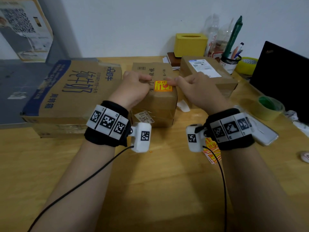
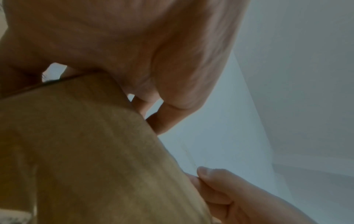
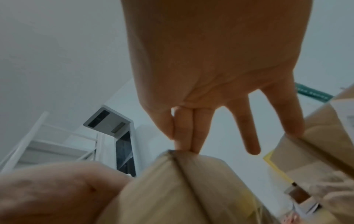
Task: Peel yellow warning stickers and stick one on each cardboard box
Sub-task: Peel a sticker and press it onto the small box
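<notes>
White wall stands behind a wooden desk (image 1: pixel 158 181) that carries three cardboard boxes in a row toward its back edge. On the middle box (image 1: pixel 155 97) lies a yellow warning sticker (image 1: pixel 163 86), close to the box's near top edge. The left hand (image 1: pixel 133 89) rests on the box top at the sticker's left side with its fingers curled, and I cannot tell if it pinches anything. The right hand (image 1: pixel 199 91) is at the sticker's right side; in the right wrist view two straight fingers (image 3: pixel 188 133) press down together onto the box top while the other fingers are spread apart, so this hand grips nothing. It looks like the sticker is being rubbed flat. The big box (image 1: pixel 66 96) by the left edge of the desk and the small box (image 1: pixel 207 72) toward the back right corner show no yellow sticker on the sides I can see. More stickers (image 1: pixel 212 151) lie in a pile on the desk, partly hidden under the right wrist. If the fingers rub too fast, the sticker may wrinkle or a corner may stay up and peel off later. The box is light, so a hard push could slide it into the small box beside it. The wrist cable (image 1: pixel 219 173) hangs over the pile and could drag stickers away.
</notes>
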`<state>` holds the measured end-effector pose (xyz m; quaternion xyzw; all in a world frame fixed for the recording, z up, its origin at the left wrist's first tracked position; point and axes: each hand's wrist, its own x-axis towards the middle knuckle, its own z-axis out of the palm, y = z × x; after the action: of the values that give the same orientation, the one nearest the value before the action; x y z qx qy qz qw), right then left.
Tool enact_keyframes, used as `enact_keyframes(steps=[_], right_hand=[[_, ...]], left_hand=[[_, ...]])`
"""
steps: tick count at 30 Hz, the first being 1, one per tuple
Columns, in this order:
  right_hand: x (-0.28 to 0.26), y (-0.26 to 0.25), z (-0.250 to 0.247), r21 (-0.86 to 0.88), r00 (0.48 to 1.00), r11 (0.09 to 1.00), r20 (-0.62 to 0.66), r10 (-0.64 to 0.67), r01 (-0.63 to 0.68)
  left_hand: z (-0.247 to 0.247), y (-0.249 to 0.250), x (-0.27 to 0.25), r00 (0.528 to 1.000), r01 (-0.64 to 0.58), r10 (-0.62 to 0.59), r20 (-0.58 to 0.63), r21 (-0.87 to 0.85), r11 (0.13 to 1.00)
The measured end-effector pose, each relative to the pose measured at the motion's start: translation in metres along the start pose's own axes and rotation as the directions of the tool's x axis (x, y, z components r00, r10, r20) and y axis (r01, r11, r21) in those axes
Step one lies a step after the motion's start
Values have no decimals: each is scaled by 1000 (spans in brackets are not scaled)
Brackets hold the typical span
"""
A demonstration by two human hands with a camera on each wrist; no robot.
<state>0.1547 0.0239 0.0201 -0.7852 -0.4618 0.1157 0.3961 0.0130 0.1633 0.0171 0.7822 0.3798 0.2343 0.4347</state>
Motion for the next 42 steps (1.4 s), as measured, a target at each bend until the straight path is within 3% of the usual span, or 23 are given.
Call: enact_keyframes(steps=[7,12,15,25,30,34,42], right_hand=[[-13,-6,-11,-67,997,996,-49,51,-54],[-23,-32,-5,-163,993,986,111,-29,47],[-16,-38,9,-134,983,991,181,9,15],[50,-33,29,-105,982,994,185,42,-22],[91,-22,45,-51,992,999,122,15,-9],[124,-18,54,-91,998,995,54,36,-31],[164,-15,60,-75,998,996,43,47,-44]], left_hand=[[-5,10,-12,999,29,-29,14,-19,999],[-10,22,-26,1000,-11,11,11,65,998],[-14,27,-31,998,-56,54,30,92,994],[-39,23,-14,998,-50,48,-31,-68,996],[-50,20,12,998,-39,34,-57,-93,995],[-58,21,33,999,17,-24,-42,-160,987],[-75,19,60,995,99,-99,11,-252,963]])
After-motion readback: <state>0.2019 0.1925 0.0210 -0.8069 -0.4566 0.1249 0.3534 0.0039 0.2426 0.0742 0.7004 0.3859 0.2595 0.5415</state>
